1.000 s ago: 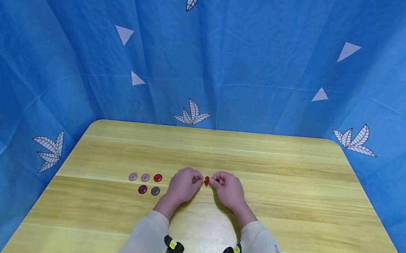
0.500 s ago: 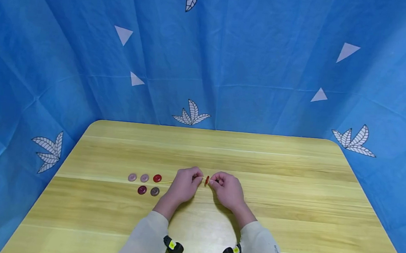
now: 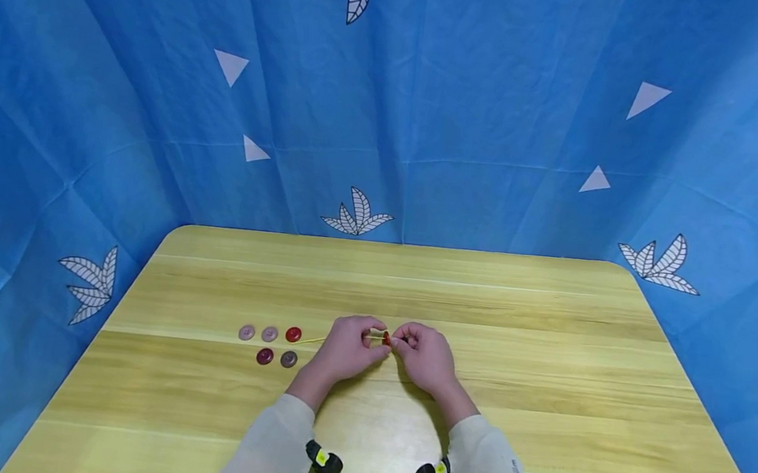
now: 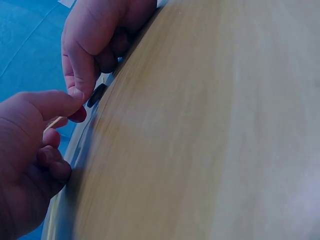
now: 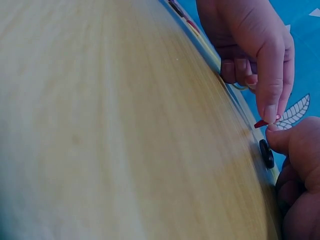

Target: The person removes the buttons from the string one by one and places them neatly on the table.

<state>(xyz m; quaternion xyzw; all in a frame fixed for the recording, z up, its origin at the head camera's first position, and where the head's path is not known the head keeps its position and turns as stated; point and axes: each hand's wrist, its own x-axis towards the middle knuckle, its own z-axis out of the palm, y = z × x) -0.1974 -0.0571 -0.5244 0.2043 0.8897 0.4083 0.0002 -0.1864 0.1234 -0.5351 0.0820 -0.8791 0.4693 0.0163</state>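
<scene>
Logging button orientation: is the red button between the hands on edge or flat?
On edge: in the head view, the red button looks narrow and upright between the left hand and right hand.

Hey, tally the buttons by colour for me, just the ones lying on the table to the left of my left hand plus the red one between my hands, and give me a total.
Pale pink buttons: 2
Red buttons: 2
Maroon button: 1
Grey-brown button: 1
Total: 6
</scene>
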